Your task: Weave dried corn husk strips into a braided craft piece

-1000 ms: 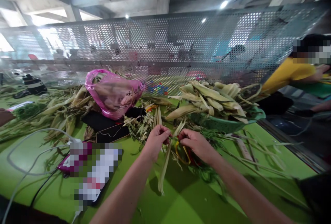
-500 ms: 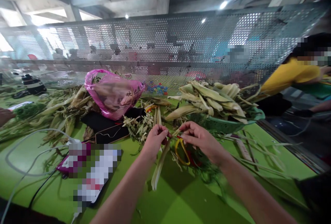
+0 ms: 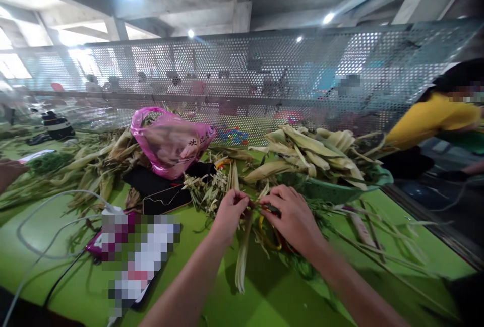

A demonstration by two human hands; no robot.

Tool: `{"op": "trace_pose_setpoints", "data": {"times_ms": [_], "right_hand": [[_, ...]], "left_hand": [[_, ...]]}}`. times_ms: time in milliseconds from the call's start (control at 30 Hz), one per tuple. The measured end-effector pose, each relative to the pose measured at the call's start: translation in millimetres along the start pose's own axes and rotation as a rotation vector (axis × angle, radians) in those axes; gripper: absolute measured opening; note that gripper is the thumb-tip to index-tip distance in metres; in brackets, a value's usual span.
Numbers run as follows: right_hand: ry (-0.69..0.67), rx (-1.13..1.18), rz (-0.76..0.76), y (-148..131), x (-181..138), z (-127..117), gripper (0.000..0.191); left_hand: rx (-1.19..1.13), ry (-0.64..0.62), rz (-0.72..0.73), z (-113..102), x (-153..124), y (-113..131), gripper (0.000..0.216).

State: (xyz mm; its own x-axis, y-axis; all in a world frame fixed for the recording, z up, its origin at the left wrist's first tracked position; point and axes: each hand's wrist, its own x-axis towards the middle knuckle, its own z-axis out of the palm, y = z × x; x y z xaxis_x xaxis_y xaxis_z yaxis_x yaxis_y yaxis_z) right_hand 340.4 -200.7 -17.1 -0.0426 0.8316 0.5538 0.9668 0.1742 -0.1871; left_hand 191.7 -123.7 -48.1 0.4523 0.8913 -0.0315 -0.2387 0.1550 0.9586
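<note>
A bundle of pale corn husk strips [image 3: 243, 259] is pinched in my left hand [image 3: 230, 215], one end hanging toward me and the other pointing away. Close on its right, my right hand [image 3: 297, 218] is closed, its fingertips on a thin husk strip [image 3: 258, 203] between the two hands. Something small and dark [image 3: 273, 209] shows at the right thumb and fingers, too unclear to name. Yellow-handled scissors [image 3: 273, 241] lie partly hidden beneath the right hand, by some tangled green fibre [image 3: 304, 266].
Corn husks [image 3: 310, 148] fill a green basin [image 3: 338, 192] at right. A pink plastic bag [image 3: 172, 143] stands behind cut husk pieces [image 3: 209, 186]. Left are a phone [image 3: 145, 264], a purple power strip [image 3: 109, 239] and cables. A person in a yellow sleeve [image 3: 434, 115] sits at right.
The right hand has turned and closed more over the strip, and the dark thing now shows at its fingers. The whole view has shifted slightly.
</note>
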Motion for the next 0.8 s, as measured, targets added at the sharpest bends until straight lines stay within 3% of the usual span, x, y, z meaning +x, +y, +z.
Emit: {"op": "trace_pose_setpoints", "data": {"times_ms": [300,400,533,800], "right_hand": [[-0.052,0.077,-0.012,-2.4,2.3,-2.8,0.005],[-0.058,0.032,-0.024,-1.6,1.2,-1.3,0.012],[-0.065,-0.022,-0.047,-1.8,-1.1,2.2,0.006],[-0.059,0.14,-0.015,-4.2,1.3,-1.1,0.007]], "left_hand": [[-0.008,-0.01,0.015,-0.2,5.5,-4.3,0.027],[-0.035,0.002,-0.002,-0.5,4.5,-2.2,0.027],[-0.017,-0.007,0.003,-0.8,4.3,-2.7,0.02],[0.13,-0.083,0.054,-3.4,7.1,-8.2,0.013]]}}
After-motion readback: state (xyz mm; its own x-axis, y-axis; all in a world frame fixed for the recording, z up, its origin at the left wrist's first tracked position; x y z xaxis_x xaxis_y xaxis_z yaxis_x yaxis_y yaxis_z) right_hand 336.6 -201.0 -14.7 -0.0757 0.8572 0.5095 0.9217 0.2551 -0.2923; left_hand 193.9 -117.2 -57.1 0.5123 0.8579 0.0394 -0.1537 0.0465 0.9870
